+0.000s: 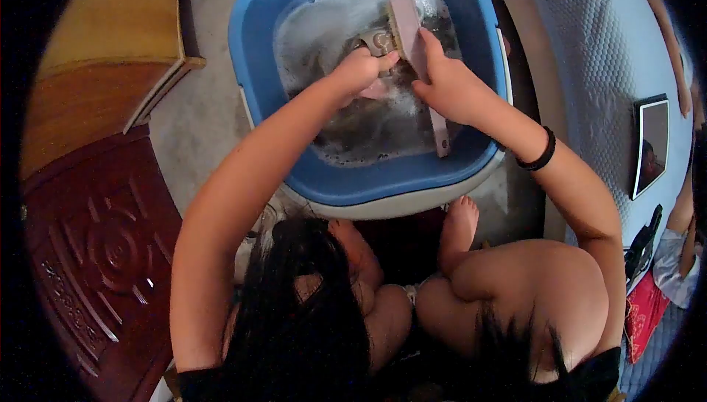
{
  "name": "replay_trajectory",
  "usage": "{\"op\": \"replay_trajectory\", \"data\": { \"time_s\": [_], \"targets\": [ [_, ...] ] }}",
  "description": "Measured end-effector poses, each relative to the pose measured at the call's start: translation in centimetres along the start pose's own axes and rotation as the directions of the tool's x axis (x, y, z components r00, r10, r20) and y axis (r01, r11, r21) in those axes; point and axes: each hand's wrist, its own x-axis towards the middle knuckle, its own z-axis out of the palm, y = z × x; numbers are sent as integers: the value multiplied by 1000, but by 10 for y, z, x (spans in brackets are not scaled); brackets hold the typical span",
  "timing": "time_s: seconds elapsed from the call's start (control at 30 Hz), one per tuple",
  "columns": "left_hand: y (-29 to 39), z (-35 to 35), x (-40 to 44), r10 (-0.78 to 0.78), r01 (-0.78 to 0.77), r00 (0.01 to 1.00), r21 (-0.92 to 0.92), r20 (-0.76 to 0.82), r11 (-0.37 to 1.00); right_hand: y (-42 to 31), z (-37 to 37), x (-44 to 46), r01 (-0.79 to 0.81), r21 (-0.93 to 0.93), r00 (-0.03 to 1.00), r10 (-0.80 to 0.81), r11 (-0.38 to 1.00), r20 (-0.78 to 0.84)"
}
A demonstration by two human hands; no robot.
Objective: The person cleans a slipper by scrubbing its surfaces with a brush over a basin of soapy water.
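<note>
A large blue tub [258,48] with a pale outer rim holds grey, sudsy water. My right hand [454,85] is closed around a pale pink scrubbing brush [407,22], whose handle slants down toward the tub's near right side. The bristles face left, against or very close to a wet beige item [378,39] with a curved pattern. My left hand [361,72] grips this item just above the water, its fingers close to the bristles. A pinkish patch [375,91] shows below that hand. Suds and the hand hide much of the item, so its kind is unclear.
Left of the tub are a wooden cabinet [103,26] and a dark red carved panel [110,240]. A bed with a light quilted cover [589,41] runs along the right, bearing a tablet [651,146]. My bare feet [462,221] are by the tub's near edge.
</note>
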Motion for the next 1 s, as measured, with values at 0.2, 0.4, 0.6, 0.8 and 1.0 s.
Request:
{"op": "replay_trajectory", "data": {
  "time_s": [0.2,0.4,0.6,0.8,1.0],
  "targets": [
    [1,0,-7,54,-52,998,-120,10,991,-14,-23,-21,66,-144,998,-67,987,-7],
    [-9,-3,3,150,-150,989,-51,10,987,-27,-76,-71,279,-186,953,-295,942,-63],
    [2,6,-16,105,-94,993,-168,58,981,22,-118,-126,100,811,945,-311,576,104],
    [7,5,-26,27,-20,999,-180,37,983,109,-59,-157,-92,-14,979,87,996,-186],
    [7,7,-21,28,-27,1000,-163,2,986,163,-92,-192,-210,906,690,712,366,-128]
  ]
}}
